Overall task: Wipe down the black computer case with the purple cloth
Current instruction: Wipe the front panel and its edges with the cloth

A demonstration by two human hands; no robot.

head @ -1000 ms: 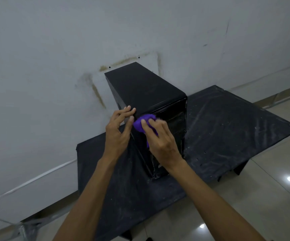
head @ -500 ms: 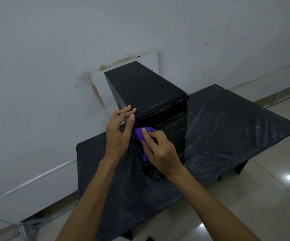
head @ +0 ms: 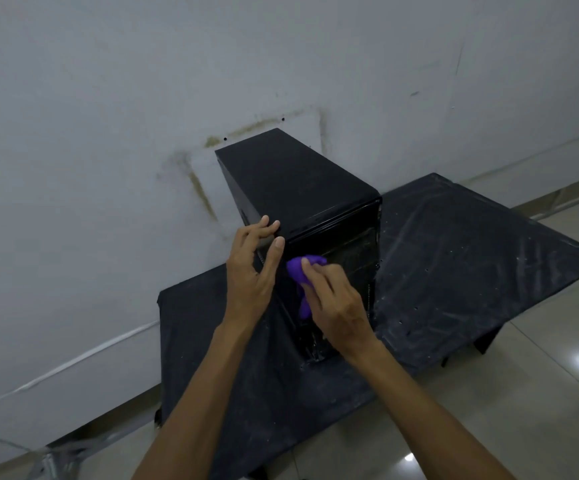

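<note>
The black computer case (head: 298, 181) stands upright on a low table covered in black sheet (head: 454, 251), its back against the wall. My left hand (head: 251, 275) rests on the case's near top-left corner, fingers straight over the edge. My right hand (head: 333, 303) holds the bunched purple cloth (head: 300, 271) and presses it against the upper part of the case's glossy front panel. Most of the cloth is hidden under my fingers.
A stained white wall (head: 142, 133) rises directly behind the case. Tiled floor (head: 523, 410) lies in front and to the right of the table, with light glare spots. A table leg (head: 485, 341) shows under the right side.
My right hand slid the purple cloth down from the case's top front edge onto the front panel. My left hand stayed on the corner.
</note>
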